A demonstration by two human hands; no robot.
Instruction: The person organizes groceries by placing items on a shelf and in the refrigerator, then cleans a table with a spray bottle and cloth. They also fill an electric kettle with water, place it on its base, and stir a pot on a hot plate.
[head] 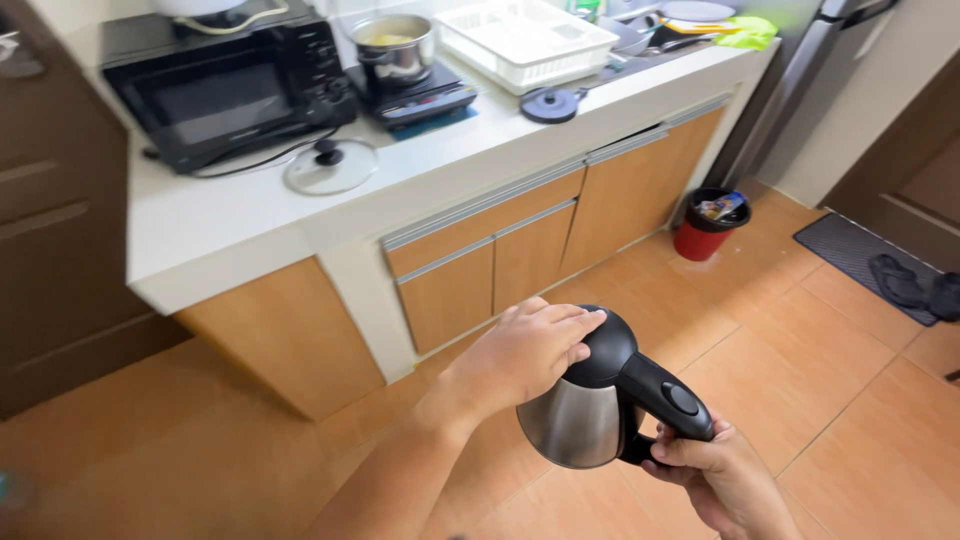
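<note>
kettle point(590, 415) lid mostly under left hand point(520, 355), right hand point(715, 480) cut by bottom edge, fridge point(800, 70) top cropped

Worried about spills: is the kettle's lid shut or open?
Shut, it seems: the black lid sits down on the steel kettle, with the left hand resting on it and the right hand gripping the handle.

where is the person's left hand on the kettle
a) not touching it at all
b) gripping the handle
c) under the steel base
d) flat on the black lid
d: the left hand lies palm-down over the black lid of the steel kettle, while the right hand holds the black handle from below.
</note>
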